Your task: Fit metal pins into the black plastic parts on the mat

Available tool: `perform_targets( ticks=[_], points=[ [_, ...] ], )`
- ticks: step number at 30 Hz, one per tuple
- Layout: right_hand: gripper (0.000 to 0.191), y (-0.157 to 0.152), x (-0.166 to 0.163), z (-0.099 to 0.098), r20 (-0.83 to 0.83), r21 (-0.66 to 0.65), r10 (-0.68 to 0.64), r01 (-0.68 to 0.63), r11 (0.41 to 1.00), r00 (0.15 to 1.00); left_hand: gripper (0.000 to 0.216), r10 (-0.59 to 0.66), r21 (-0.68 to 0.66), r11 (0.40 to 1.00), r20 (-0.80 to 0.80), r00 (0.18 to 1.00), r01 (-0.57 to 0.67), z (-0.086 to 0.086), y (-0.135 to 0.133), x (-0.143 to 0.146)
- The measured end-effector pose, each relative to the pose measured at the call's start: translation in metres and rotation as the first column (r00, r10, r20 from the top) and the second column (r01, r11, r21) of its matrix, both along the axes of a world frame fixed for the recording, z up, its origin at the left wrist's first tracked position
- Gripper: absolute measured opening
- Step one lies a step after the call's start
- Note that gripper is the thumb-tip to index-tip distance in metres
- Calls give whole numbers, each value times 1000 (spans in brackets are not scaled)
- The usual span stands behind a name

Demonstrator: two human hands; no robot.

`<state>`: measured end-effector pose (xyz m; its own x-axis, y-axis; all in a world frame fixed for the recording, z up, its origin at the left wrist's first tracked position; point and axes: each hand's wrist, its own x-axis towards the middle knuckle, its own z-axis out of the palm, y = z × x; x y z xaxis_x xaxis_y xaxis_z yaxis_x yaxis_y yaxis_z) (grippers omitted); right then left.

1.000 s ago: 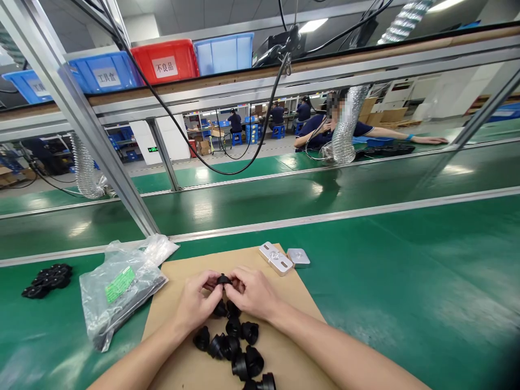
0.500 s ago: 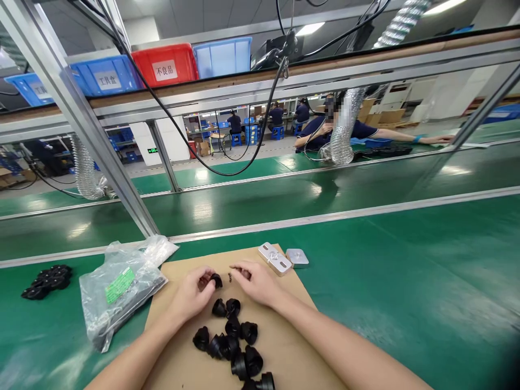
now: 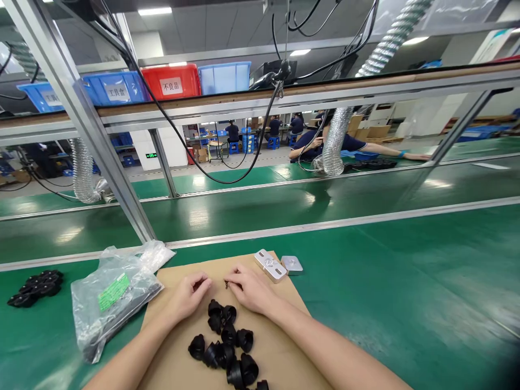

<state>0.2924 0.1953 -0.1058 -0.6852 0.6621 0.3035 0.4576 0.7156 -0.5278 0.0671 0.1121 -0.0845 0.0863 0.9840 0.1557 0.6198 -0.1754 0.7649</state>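
Over the cardboard sheet (image 3: 280, 330) both hands rest close together. My left hand (image 3: 190, 295) has loosely curled fingers, with a gap between thumb and forefinger and nothing visible in it. Beside it lies a black cup-shaped part (image 3: 214, 308), at the top of a loose group of several similar parts (image 3: 244, 339). My right hand (image 3: 247, 287) has thumb and forefinger drawn together at a few tiny dark pieces (image 3: 226, 284). Whatever sits between those fingertips is too small to name.
A slotted metal block (image 3: 270, 265) and a smaller metal block (image 3: 292, 264) lie beyond my right hand. At left are a clear plastic bag (image 3: 117, 298) and black parts (image 3: 36, 288). A metal post (image 3: 109, 162) rises behind the bag. A co-worker's arm (image 3: 377, 148) stretches across the far bench.
My left hand has let go of the black cup-shaped part, which now lies with the group. My right hand's fingertips have come down to the tiny dark pieces. The view has tilted up slightly.
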Motion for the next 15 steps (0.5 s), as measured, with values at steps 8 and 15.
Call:
perform_targets(
  ticks=[8, 15],
  points=[
    [21, 2, 0, -1, 18, -66, -66, 67, 996, 998, 32, -106, 141, 981, -204, 973, 136, -7, 6, 7],
    [27, 0, -8, -1, 78, -59, -116, 121, 991, 990, 34, -145, 129, 975, -237, 961, 179, -24, 18, 9]
  ],
)
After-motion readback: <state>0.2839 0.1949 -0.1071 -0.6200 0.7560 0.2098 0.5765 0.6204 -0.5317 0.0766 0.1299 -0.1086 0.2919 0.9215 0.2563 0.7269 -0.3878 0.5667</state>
